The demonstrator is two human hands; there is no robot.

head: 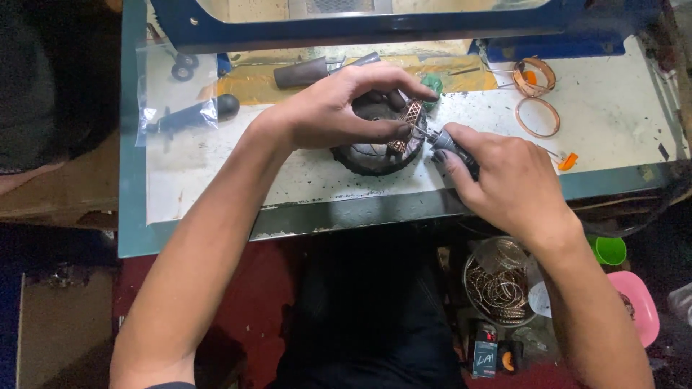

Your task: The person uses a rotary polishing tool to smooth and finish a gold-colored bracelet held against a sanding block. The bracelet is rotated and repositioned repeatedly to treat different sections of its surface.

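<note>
My left hand (339,108) pinched a small latticed metal piece (411,122) over the round black pad (367,155) at the near middle of the bench (613,108). My right hand (504,180) closed around a rotary tool (450,144), its tip touching the piece. Two copper bangles (537,97) lay far right.

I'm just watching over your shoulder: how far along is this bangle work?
Looks mid-way. In hand: the left hand pinches a latticed copper-coloured piece over a black round block, and the right hand presses a rotary tool to it. Two bangles lie on the bench; done or not, I cannot tell. A bowl of bangles sits below, possibly still waiting.
</note>
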